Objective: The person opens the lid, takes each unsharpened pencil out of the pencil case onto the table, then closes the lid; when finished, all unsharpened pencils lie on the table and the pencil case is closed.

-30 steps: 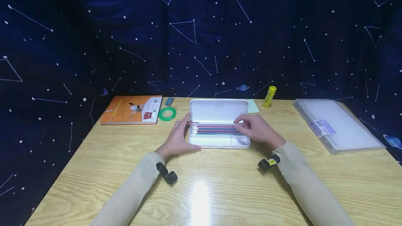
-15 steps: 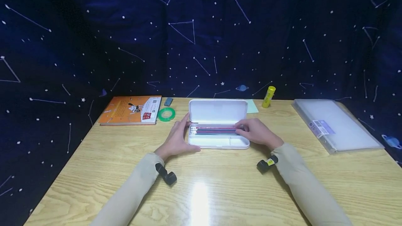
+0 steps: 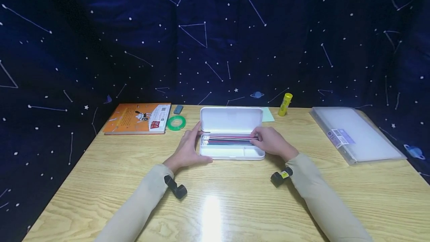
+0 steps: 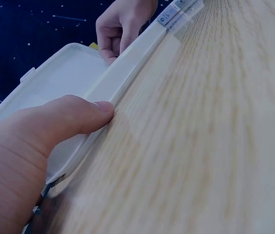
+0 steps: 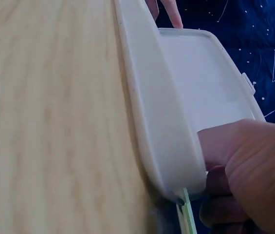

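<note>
A white pencil case (image 3: 221,152) lies with its lid (image 3: 231,119) raised on the table. Several pencils (image 3: 228,140) lie side by side in its back compartment, their right ends hidden by my right hand. My left hand (image 3: 187,149) holds the case's left end, thumb along the front wall and fingers at the back corner. In the left wrist view the thumb (image 4: 74,117) presses the case's outer wall. My right hand (image 3: 273,142) has its fingers curled into the case's right end and pinches the pencils there. In the right wrist view the case wall hides its fingertips.
Left of the case are an orange book (image 3: 134,119), a green tape roll (image 3: 176,123) and a blue eraser (image 3: 178,109). Pale green paper (image 3: 267,115) lies behind it. A yellow glue stick (image 3: 285,104) stands at the back; a clear folder (image 3: 359,133) lies right.
My right hand's fingers have drawn together and curled down onto the pencils' right ends. My left hand stays at the case. The whole head view shifts slightly left.
</note>
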`<state>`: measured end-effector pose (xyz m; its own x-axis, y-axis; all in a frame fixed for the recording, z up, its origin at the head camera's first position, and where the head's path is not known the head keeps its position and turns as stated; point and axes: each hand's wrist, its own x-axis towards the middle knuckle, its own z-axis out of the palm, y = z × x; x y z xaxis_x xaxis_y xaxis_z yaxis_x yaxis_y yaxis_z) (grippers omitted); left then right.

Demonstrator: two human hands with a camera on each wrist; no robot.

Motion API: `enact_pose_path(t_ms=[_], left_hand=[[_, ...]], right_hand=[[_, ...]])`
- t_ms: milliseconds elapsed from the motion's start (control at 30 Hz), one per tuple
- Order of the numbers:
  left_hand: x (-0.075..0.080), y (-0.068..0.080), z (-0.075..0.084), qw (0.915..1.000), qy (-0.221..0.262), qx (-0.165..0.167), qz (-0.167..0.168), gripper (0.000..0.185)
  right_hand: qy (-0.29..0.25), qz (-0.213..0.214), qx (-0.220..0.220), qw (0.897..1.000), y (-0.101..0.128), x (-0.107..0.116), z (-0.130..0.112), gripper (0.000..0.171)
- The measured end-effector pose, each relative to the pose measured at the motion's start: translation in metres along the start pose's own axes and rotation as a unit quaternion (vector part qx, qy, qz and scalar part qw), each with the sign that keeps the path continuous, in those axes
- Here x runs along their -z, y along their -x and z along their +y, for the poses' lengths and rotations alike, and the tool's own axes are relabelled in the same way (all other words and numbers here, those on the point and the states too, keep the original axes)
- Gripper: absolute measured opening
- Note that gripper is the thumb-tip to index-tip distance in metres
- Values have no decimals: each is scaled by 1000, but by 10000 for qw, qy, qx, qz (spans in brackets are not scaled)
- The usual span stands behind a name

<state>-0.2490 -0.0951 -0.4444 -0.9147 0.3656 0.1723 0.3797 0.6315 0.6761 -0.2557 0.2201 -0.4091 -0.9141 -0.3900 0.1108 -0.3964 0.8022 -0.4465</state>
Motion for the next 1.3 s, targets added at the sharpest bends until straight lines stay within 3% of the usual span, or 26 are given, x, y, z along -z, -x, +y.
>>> enact_pose_path(t_ms=[267, 533, 800, 1167, 1300], left_hand=[[-2, 1, -1, 10000, 26, 26, -16, 135], [-4, 1, -1, 10000, 44, -11, 17, 135], [-3, 0, 2, 10000, -9, -2, -7, 135], [0, 0, 2, 10000, 15, -47, 3, 134], [0, 0, 0, 10000, 21, -62, 41, 135]], right_hand=[[-137, -203, -214, 9995, -2, 0, -1, 12], [-234, -272, -96, 9993, 4, 4, 2, 8], [-51, 332, -150, 9993, 19, 24, 16, 6], [467, 1269, 50, 9908, 63, 57, 75, 5], [689, 1273, -27, 9895, 76, 70, 94, 7]])
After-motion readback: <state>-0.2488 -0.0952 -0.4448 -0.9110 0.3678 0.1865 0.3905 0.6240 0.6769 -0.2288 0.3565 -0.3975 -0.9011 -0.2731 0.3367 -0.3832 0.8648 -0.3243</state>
